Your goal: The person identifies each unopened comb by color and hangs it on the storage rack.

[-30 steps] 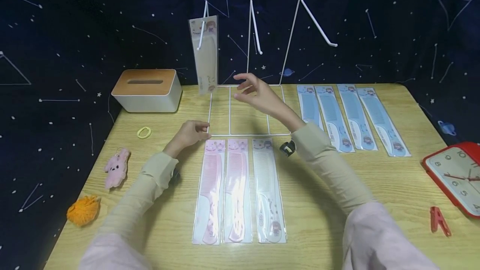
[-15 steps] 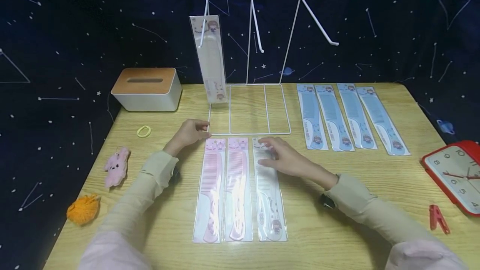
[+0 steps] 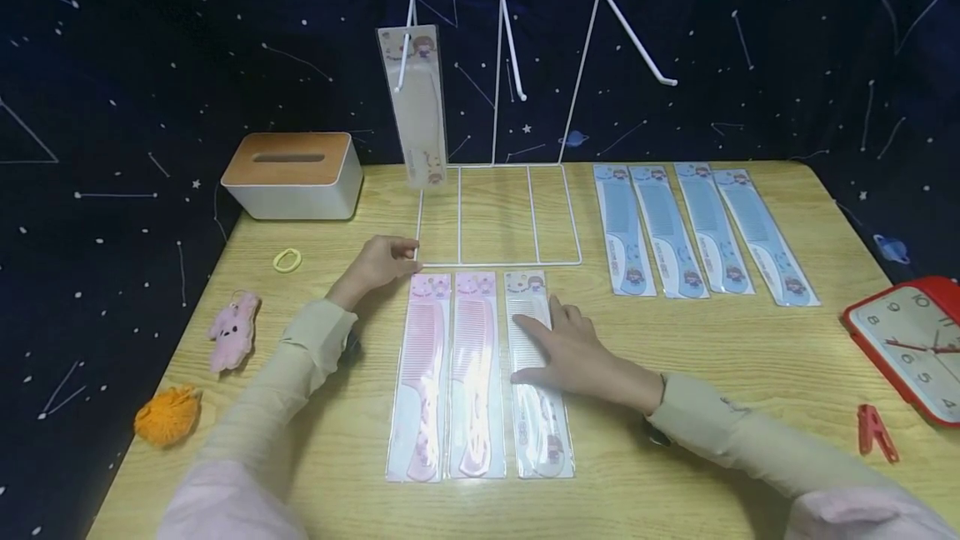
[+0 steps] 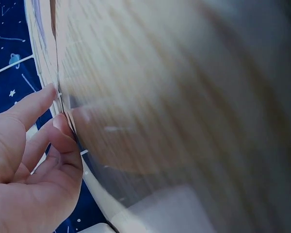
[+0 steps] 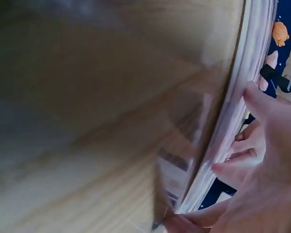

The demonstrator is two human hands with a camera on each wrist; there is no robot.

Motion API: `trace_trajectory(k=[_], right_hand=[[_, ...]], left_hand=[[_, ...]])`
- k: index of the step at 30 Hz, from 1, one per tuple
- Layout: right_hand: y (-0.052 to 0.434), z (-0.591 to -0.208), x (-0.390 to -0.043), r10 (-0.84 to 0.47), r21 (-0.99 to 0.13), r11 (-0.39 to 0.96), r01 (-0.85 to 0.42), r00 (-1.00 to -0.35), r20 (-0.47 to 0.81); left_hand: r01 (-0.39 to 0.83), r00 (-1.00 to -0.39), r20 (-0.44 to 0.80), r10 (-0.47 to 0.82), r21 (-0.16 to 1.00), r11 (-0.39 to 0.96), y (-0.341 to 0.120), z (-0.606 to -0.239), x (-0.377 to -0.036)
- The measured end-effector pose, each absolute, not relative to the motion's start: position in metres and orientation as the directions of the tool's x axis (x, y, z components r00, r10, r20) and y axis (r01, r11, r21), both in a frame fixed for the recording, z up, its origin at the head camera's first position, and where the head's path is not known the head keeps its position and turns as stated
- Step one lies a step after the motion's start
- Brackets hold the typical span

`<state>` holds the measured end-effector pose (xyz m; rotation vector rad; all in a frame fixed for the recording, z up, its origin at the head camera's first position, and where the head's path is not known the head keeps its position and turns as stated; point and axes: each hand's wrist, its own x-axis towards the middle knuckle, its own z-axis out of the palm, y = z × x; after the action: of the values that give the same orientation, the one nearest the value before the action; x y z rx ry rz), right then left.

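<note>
My left hand (image 3: 375, 262) pinches the front left corner of a white wire display rack (image 3: 498, 263), fingertips on the wire. In the left wrist view, the same left hand (image 4: 36, 158) has its thumb and fingers near the wire. My right hand (image 3: 573, 354) lies over a white packaged comb (image 3: 534, 432), fingers spread across its toothed part and thumb near its left side. Two pink packaged combs (image 3: 424, 357) lie left of it. Another pale packaged comb (image 3: 415, 119) hangs from the rack's left hook. In the right wrist view, the right hand (image 5: 276, 160) has spread fingers.
Several blue packaged combs (image 3: 660, 232) lie at the back right. A tissue box (image 3: 300, 198), yellow hair tie (image 3: 287, 260), pink plush toy (image 3: 232, 332) and orange pompom (image 3: 167, 417) stand left. A red clock (image 3: 915, 348) and red clip (image 3: 876, 433) lie right.
My right hand has come down from beside the hanging comb to the white comb on the table, then slid nearer. The hanging comb has swung. My left hand stays at the rack.
</note>
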<state>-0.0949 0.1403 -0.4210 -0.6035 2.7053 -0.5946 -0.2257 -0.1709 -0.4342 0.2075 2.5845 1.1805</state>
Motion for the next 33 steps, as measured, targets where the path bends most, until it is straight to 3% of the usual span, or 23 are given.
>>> trace_trajectory(k=[3, 9, 24, 28, 33], right_hand=[[0.139, -0.417, -0.093, -0.448, -0.442, 0.837, -0.323, -0.868, -0.214], [0.145, -0.412, -0.095, -0.389, -0.528, 0.827, -0.194, -0.875, -0.287], [0.172, -0.408, -0.099, -0.4, -0.681, 0.715, -0.16, -0.892, -0.21], [0.173, -0.398, -0.104, -0.403, -0.709, 0.679, -0.19, -0.904, -0.144], [0.164, -0.372, -0.117, -0.458, -0.755, 0.567, -0.331, -0.888, 0.046]], left_hand=[[0.019, -0.947, -0.196, 0.255, 0.757, 0.653, -0.172, -0.434, -0.225], [0.033, -0.947, -0.188, 0.26, 0.749, 0.661, -0.171, -0.433, -0.225], [0.045, -0.948, -0.176, 0.265, 0.75, 0.66, -0.171, -0.434, -0.226], [0.053, -0.949, -0.168, 0.268, 0.75, 0.66, -0.171, -0.435, -0.227], [0.052, -0.953, -0.162, 0.257, 0.747, 0.663, -0.171, -0.435, -0.226]])
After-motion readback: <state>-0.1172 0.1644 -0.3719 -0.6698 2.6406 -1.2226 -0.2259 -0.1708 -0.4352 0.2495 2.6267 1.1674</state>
